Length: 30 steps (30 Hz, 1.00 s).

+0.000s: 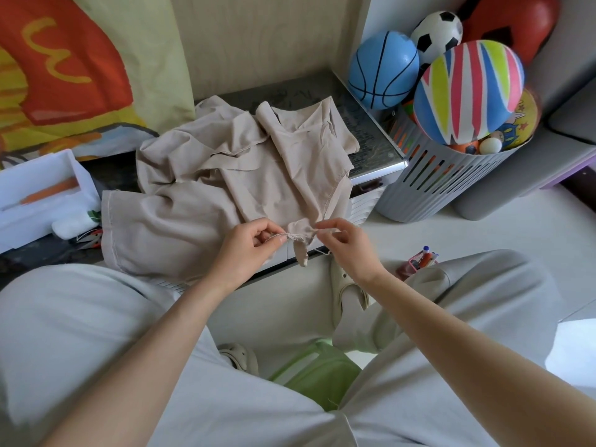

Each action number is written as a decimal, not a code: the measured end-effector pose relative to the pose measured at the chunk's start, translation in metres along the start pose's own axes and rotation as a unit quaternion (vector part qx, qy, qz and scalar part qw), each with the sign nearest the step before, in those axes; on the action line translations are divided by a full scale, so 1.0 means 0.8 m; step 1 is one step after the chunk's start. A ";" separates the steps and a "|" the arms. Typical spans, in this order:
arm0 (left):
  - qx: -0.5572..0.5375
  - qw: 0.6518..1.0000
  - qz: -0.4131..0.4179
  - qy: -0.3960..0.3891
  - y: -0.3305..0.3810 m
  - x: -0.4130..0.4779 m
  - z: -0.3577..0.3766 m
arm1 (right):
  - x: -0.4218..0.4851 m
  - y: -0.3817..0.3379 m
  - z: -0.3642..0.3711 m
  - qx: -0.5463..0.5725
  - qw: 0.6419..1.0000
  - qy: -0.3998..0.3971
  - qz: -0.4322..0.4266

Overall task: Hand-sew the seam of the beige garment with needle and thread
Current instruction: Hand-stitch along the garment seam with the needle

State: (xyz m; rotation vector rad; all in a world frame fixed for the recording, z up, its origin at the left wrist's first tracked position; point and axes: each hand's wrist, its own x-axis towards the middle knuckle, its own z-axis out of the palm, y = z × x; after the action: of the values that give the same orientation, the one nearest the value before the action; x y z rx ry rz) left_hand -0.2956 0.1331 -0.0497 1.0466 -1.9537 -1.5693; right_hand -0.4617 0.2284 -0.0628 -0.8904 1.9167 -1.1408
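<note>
1. A white box (pixel 42 188) sits at the far left on the dark table (pixel 371 130).
2. The beige garment (pixel 225 175) lies crumpled across the table, with its near corner lifted between both hands.
3. The left hand (pixel 248 250) has its fingers curled, and thumb and forefinger pinch the garment's seam edge.
4. The right hand (pixel 345 243) pinches the right end of the same fold between thumb and forefinger.
5. A grey basket (pixel 451 179) of balls stands at the far right.
</note>
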 end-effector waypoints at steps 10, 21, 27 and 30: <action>0.004 1.000 -0.011 -0.005 -0.001 -0.001 -0.001 | 0.000 -0.024 0.021 0.020 0.997 -0.071 -0.028; 0.021 1.000 0.008 -0.017 0.001 -0.001 -0.003 | -0.005 -0.014 0.012 -0.045 0.997 -0.038 -0.050; 0.037 0.999 0.011 -0.034 -0.004 -0.001 -0.001 | -0.010 -0.005 0.011 -0.031 0.998 -0.041 -0.032; 0.068 0.997 0.013 -0.021 -0.005 -0.001 -0.002 | -0.013 -0.006 0.008 -0.035 0.998 -0.045 -0.035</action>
State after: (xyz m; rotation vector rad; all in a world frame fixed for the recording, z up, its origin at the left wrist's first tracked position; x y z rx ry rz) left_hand -0.2926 0.1326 -0.0531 1.0457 -2.1188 -1.4724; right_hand -0.4501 0.2328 -0.0584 -1.0378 1.8744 -1.0609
